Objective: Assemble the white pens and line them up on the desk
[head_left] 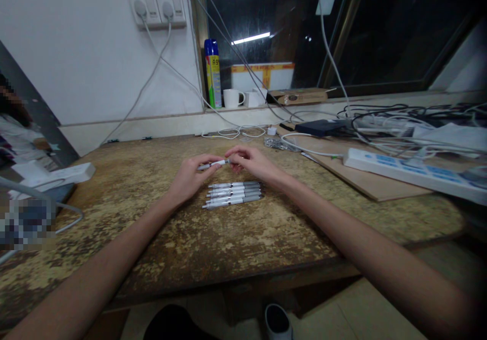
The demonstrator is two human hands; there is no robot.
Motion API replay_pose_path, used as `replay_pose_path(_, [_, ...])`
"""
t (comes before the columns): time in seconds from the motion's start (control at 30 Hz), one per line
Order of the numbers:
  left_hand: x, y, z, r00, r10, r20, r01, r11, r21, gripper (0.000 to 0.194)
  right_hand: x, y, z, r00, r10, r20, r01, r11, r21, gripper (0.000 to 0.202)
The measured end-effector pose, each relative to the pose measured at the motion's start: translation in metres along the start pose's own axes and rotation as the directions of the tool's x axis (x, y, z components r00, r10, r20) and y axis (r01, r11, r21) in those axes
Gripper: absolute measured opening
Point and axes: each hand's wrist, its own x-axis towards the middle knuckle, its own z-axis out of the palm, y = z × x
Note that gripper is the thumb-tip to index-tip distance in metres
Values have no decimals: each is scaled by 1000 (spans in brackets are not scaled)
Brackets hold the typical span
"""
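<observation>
Above the middle of the worn wooden table, my left hand [192, 177] is closed on a white and grey pen [217, 163], which lies nearly level. My right hand [249, 162] pinches the pen's right end, its fingertips close to those of my left hand. Fingers partly hide the pen at both ends. Just below the hands, several similar pens [234, 194] lie side by side on the table [228, 243], pointing left and right.
Power strips lie at the right [418, 172] and left [68, 175]. Tangled cables and a dark box [321, 127] fill the back right. A spray can [213, 76] and white mug [233, 98] stand on the sill. A brown board [361, 180] lies right.
</observation>
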Motion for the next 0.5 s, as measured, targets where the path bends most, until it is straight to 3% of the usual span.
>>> replay_pose_path(0.2, [0, 3, -1, 1000, 0, 23, 0, 1000, 9, 31, -1, 1, 1, 998, 49, 46, -49, 999, -3, 22])
replay_pose_path(0.37, [0, 3, -2, 1000, -25, 14, 25, 1000, 3, 31, -1, -3, 0, 1000, 2, 25, -1, 1000, -21, 10])
replay_pose_path(0.5, [0, 3, -2, 1000, -16, 27, 16, 1000, -8, 30, -2, -3, 1, 997, 37, 70, -38, 999, 11, 17])
